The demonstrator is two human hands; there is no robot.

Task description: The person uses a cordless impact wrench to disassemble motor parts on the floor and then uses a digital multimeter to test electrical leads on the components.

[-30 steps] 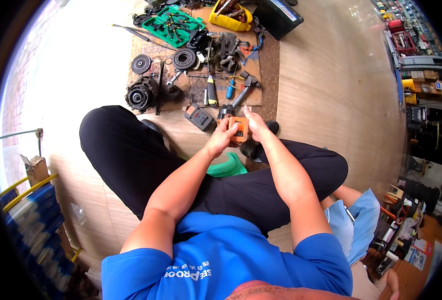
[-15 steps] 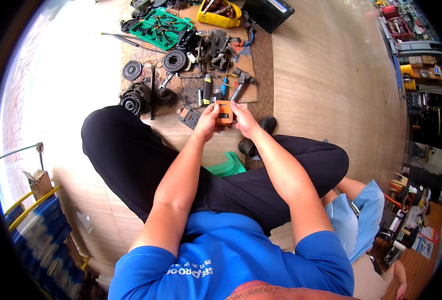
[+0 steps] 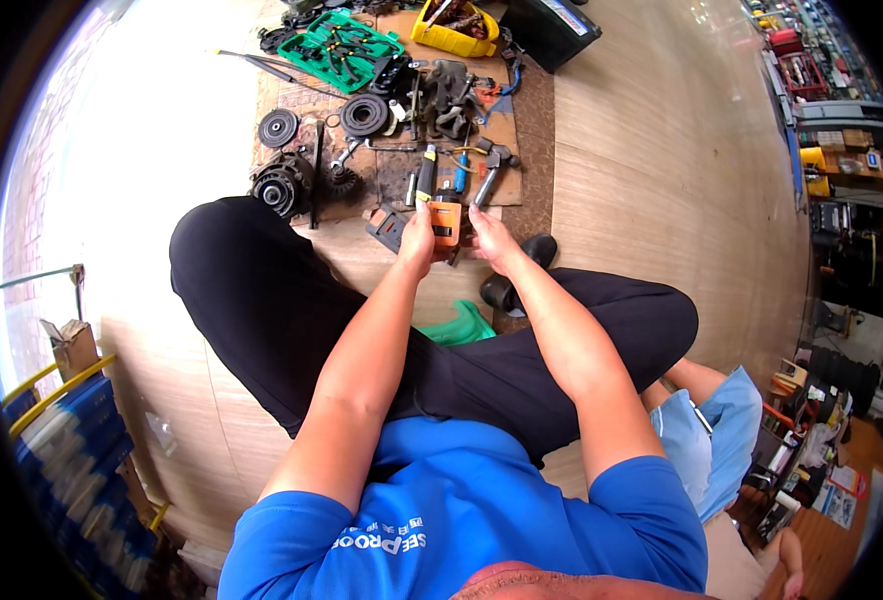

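An orange, boxy device with dark slots in its face (image 3: 446,224) is in my left hand (image 3: 419,243), whose thumb and fingers close around its left side. To its right is my right hand (image 3: 495,243), thumb stretched forward, with a narrow gap to the orange face; its lower fingers are partly hidden. Just left of the device lies a dark grey slotted case (image 3: 388,228). Beyond my hands are a hammer (image 3: 494,175), a blue-handled screwdriver (image 3: 461,174) and a grey and yellow-green handled tool (image 3: 427,172).
Cardboard (image 3: 382,180) under the tools also bears a greasy alternator-like part (image 3: 284,186), pulleys (image 3: 365,115) and a green tool case (image 3: 342,50). A yellow container (image 3: 454,28) and black battery (image 3: 552,30) stand farther off. Another person's leg in light-blue shorts (image 3: 684,440) is at right.
My right hand has come slightly away from the orange device, which it gripped before. The device stays in my left hand. The whole view has shifted a little.
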